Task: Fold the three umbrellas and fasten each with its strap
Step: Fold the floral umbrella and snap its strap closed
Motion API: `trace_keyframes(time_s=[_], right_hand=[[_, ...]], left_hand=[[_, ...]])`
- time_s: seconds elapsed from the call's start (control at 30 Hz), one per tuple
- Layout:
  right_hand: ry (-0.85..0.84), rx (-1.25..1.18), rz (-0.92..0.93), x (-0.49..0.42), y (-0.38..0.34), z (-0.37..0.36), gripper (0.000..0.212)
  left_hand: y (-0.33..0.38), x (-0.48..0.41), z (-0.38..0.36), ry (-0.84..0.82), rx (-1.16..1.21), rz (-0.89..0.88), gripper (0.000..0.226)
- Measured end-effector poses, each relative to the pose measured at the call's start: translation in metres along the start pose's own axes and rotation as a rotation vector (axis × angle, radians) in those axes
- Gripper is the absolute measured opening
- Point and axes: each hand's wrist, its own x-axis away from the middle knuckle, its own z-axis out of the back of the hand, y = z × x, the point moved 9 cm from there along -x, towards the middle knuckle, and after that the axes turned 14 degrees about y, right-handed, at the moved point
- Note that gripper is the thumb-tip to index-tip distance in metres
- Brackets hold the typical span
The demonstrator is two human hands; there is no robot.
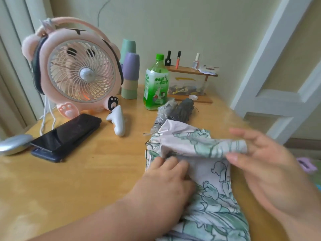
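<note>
At the near right of the desk (90, 180), the left hand (163, 186) lies on the floral umbrella (215, 211), fingers laid fairly flat, pressing the cloth down. The right hand (264, 164) pinches a rolled fold of the same cloth between thumb and fingers. The umbrella's loose cloth runs from the bottom edge of view toward the middle of the desk. Just beyond its far end lie a dark grey umbrella (185, 108) and a pale grey umbrella (165, 110), side by side. Farther back stands a green bottle (155, 84), with a stack of cups (130, 75) and a pink fan (78, 72) to its left. A dark phone (67, 134) lies at the left.
</note>
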Motion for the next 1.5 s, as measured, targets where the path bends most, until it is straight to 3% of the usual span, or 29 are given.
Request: trace_keyframes(time_s=[0.07,0.17,0.2,0.27,0.33,0.4,0.53,0.7,0.87,1.07,1.23,1.4,1.5], right_hand=[[0.076,-0.028,-0.109,0.02,0.026,0.016,0.047],[0.165,0.051,-0.239,0.035,0.061,0.033,0.049],[0.185,0.078,-0.247,0.035,0.066,0.037,0.047],[0.226,0.113,-0.227,0.035,0.069,0.04,0.041],[0.26,0.114,-0.201,0.037,0.072,0.041,0.029],[0.284,0.133,-0.161,0.041,0.074,0.041,0.021],[0.299,0.146,-0.101,0.044,0.074,0.046,0.021],[0.328,0.077,-0.102,0.045,0.078,0.05,0.022],[0.393,0.15,-0.051,0.044,0.076,0.058,0.012],[0.224,0.563,0.044,0.041,0.064,0.052,0.017],[0.19,0.725,0.127,0.048,0.064,0.044,0.024],[0.204,0.758,0.154,0.048,0.068,0.047,0.031],[0.203,0.738,0.143,0.049,0.068,0.048,0.032]], left_hand=[[0.007,0.012,-0.005,-0.158,0.052,-0.067,0.044],[-0.001,0.026,0.013,-0.23,0.226,-0.019,0.035],[-0.007,0.03,0.022,-0.248,0.26,0.05,0.032],[-0.027,0.034,0.044,-0.132,0.329,0.319,0.028],[-0.057,0.042,0.063,0.122,0.424,0.656,0.027],[-0.075,0.05,0.065,0.303,0.494,0.838,0.026],[-0.067,0.05,0.025,0.201,1.257,1.162,0.029],[-0.051,0.046,0.004,0.029,1.446,1.365,0.025],[-0.045,0.053,-0.006,-0.061,1.364,1.311,0.029],[-0.059,0.066,-0.005,-0.052,0.979,1.191,0.037],[-0.063,0.061,0.001,-0.148,0.595,0.948,0.037],[-0.044,0.056,-0.006,-0.12,1.165,1.017,0.007],[-0.037,0.055,-0.01,-0.209,1.3,1.0,0.006]])
